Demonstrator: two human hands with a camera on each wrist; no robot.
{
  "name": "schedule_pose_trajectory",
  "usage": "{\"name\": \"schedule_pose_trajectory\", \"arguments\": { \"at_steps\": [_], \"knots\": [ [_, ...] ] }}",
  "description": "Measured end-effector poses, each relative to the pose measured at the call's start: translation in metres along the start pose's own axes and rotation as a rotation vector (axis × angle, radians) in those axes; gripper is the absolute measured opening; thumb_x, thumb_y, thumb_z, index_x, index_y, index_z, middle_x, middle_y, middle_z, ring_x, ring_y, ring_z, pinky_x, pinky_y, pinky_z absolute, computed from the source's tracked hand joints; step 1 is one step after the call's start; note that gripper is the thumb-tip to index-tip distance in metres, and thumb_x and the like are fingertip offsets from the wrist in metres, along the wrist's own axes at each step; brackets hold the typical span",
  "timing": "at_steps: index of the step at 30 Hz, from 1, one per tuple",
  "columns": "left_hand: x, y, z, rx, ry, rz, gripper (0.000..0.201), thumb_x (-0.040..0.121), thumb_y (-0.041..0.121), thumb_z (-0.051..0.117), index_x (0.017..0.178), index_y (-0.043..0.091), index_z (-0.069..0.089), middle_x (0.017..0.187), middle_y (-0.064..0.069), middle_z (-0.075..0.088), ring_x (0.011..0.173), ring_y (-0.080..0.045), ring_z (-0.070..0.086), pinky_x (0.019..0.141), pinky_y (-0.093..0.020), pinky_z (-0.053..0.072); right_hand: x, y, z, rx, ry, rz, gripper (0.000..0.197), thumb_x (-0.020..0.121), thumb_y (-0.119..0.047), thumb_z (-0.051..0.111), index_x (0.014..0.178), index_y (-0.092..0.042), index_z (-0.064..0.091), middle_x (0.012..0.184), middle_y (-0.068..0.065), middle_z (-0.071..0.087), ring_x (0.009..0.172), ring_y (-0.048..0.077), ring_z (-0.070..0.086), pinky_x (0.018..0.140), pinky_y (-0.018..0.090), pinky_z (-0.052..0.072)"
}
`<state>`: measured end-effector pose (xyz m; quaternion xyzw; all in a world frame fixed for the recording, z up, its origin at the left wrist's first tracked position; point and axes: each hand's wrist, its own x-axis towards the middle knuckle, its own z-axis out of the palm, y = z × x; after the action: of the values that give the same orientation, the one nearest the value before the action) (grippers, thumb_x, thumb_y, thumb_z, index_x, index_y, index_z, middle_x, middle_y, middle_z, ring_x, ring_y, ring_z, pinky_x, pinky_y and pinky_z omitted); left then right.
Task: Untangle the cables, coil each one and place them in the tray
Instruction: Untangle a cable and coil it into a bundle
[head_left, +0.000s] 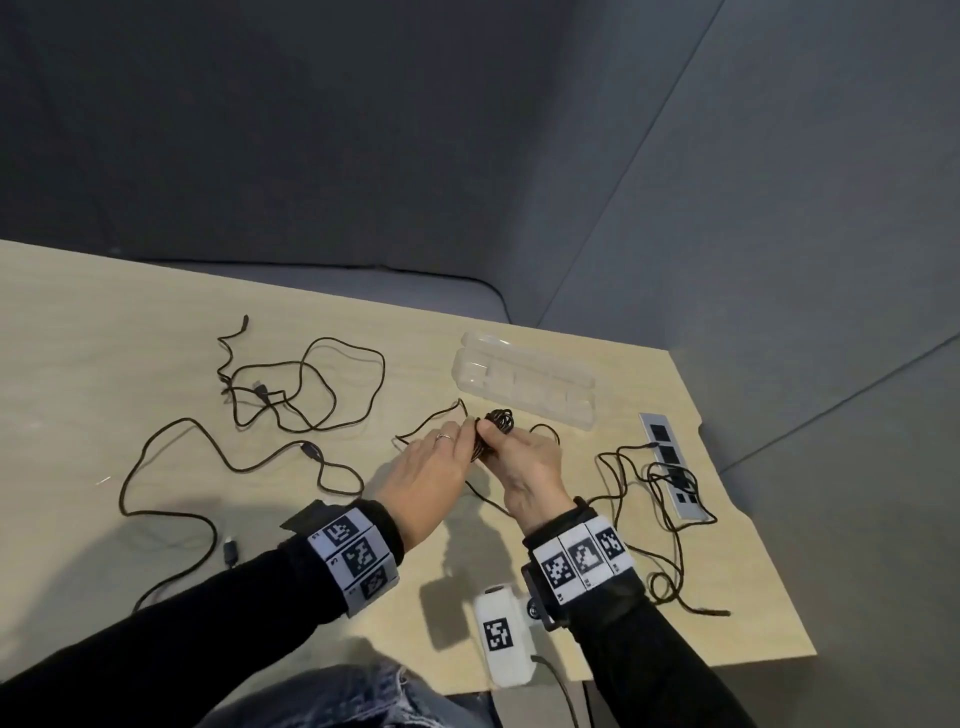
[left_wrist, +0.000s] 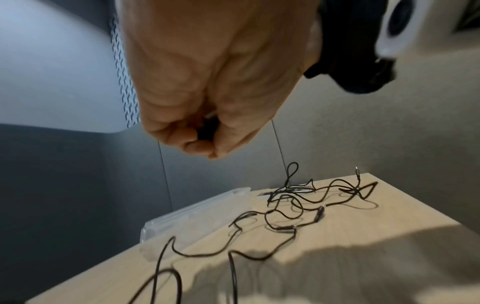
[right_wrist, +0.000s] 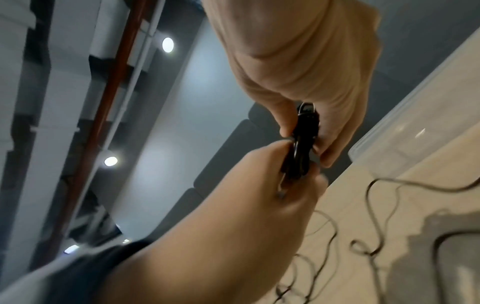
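Note:
A small coil of black cable (head_left: 497, 422) is held just above the table between both hands. My left hand (head_left: 464, 435) grips its left side with curled fingers; the left wrist view shows those fingers closed round a dark bundle (left_wrist: 205, 129). My right hand (head_left: 492, 437) pinches the coil (right_wrist: 305, 133) from the right between thumb and fingers. A loose tail (head_left: 426, 423) of cable runs off past my left hand. The clear plastic tray (head_left: 524, 382) lies just beyond the coil, with nothing visible in it. Other black cables lie loose at the left (head_left: 306, 384) and tangled at the right (head_left: 660, 488).
A silver power strip (head_left: 670, 462) lies at the table's right edge, partly under the right tangle. A white box with a black marker (head_left: 501, 639) sits at the near edge. Another long cable (head_left: 208, 467) snakes across the near left. Grey padded walls surround the table.

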<state>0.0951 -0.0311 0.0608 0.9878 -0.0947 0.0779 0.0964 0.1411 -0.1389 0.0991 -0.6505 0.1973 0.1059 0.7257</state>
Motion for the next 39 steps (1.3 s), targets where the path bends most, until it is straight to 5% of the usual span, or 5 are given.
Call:
{"name": "schedule_pose_trajectory", "arguments": {
  "at_steps": [3, 8, 12, 14, 39],
  "knots": [
    [-0.012, -0.009, 0.031, -0.06, -0.157, 0.01, 0.073, 0.085, 0.0, 0.045, 0.147, 0.015, 0.011, 0.128, -0.004, 0.043, 0.107, -0.026, 0.053, 0.085, -0.039, 0.049, 0.03, -0.008, -0.017, -0.069, 0.093, -0.008, 0.015, 0.079, 0.004, 0.071, 0.072, -0.003, 0.059, 0.077, 0.015, 0.065, 0.068, 0.022, 0.064, 0.059, 0.022, 0.059],
    [-0.033, -0.036, 0.066, -0.044, -0.293, 0.037, 0.044, 0.054, 0.017, 0.08, 0.095, 0.022, 0.066, 0.089, 0.005, 0.064, 0.067, -0.014, 0.063, 0.05, -0.024, 0.051, 0.106, -0.035, -0.068, -0.341, 0.372, -0.112, 0.044, 0.069, -0.013, 0.083, 0.094, -0.017, 0.048, 0.1, 0.016, 0.064, 0.09, 0.028, 0.066, 0.084, 0.041, 0.056],
    [-0.048, -0.052, 0.078, -0.118, -0.293, -0.101, 0.039, 0.089, 0.011, 0.05, 0.127, 0.018, 0.055, 0.137, -0.002, 0.048, 0.121, -0.023, 0.05, 0.093, -0.036, 0.043, 0.139, -0.068, -0.096, -0.556, 0.511, -0.273, 0.037, 0.076, -0.013, 0.077, 0.103, -0.007, 0.052, 0.107, 0.019, 0.064, 0.084, 0.024, 0.059, 0.077, 0.029, 0.046],
    [-0.056, -0.061, 0.081, -0.172, -0.266, -0.125, 0.038, 0.09, 0.015, 0.046, 0.127, 0.018, 0.055, 0.136, -0.003, 0.05, 0.118, -0.024, 0.053, 0.091, -0.036, 0.046, 0.154, -0.075, -0.106, -0.634, 0.53, -0.297, 0.037, 0.08, -0.013, 0.072, 0.109, -0.003, 0.051, 0.109, 0.021, 0.064, 0.088, 0.029, 0.061, 0.075, 0.029, 0.043],
    [-0.074, -0.078, 0.1, -0.18, -0.265, -0.134, 0.055, 0.076, 0.037, 0.051, 0.131, 0.029, 0.045, 0.133, 0.012, 0.053, 0.111, -0.014, 0.053, 0.076, -0.031, 0.053, 0.244, -0.018, -0.115, -1.358, 0.174, -0.126, 0.015, 0.084, -0.001, 0.06, 0.091, 0.009, 0.068, 0.097, 0.026, 0.067, 0.09, 0.039, 0.064, 0.074, 0.034, 0.049]
  ]
}}
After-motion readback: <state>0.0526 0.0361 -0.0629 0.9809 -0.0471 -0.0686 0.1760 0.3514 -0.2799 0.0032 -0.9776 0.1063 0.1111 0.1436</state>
